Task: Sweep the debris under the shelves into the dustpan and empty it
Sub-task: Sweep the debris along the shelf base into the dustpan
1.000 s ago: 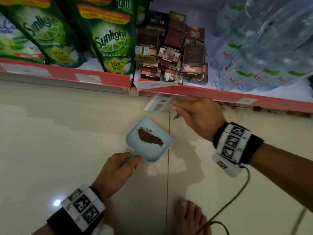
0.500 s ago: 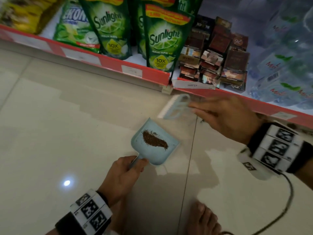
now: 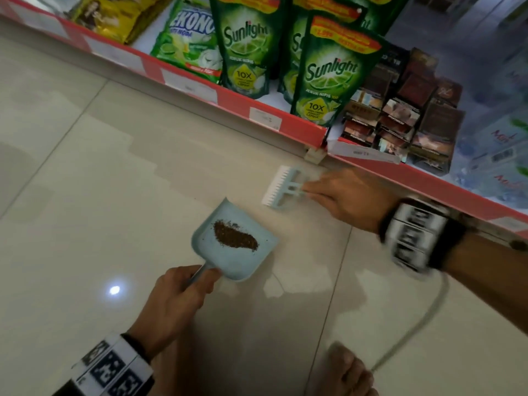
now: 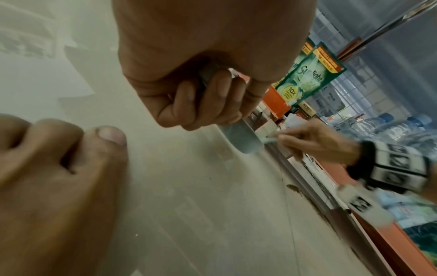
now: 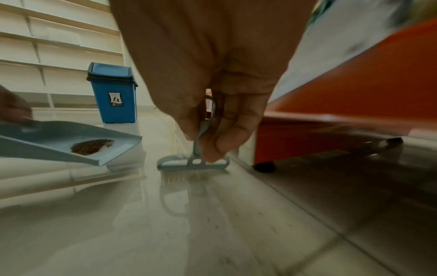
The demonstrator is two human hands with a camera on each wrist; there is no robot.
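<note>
Brown debris [image 3: 236, 235] lay gathered in the dustpan [image 3: 265, 241] just beyond the left hand [image 3: 177, 302] gripping its handle, now lifted, while the right hand [image 3: 347, 197], pinching the brush [image 3: 281, 187], had drawn away from the shelf, so emptying seemed next.

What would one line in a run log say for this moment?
left hand: holds dustpan handle | debris pile: in dustpan | right hand: holds brush beside shelf edge | blue bin: lid on

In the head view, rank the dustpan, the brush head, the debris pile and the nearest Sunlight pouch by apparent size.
1. Sunlight pouch
2. dustpan
3. brush head and debris pile: too close to rank.

The pouch stands farther away, so its apparent size understates it.
</note>
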